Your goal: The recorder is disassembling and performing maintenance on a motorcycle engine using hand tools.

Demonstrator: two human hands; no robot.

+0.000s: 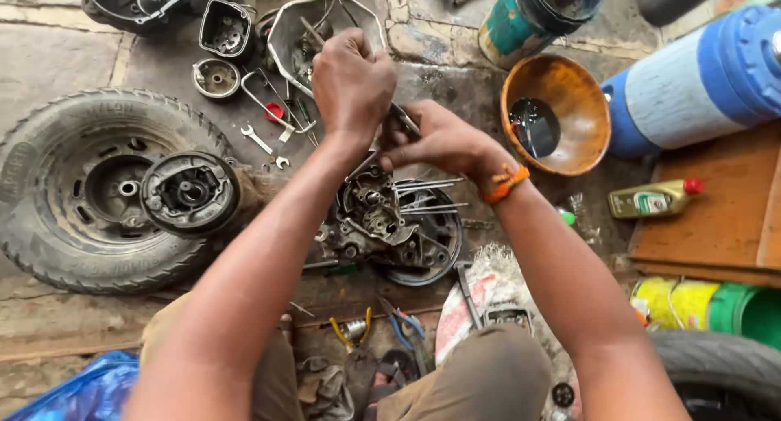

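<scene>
Hands clench above a greasy metal engine case (390, 226): left hand (351, 83) fisted; right hand (443, 140) gripping a slim steel tool (404, 118).

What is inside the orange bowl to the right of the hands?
The orange bowl holds a small pool of dark, shiny liquid at its bottom; the rest of the inside is bare. Whether anything lies beneath the liquid cannot be seen.
</scene>
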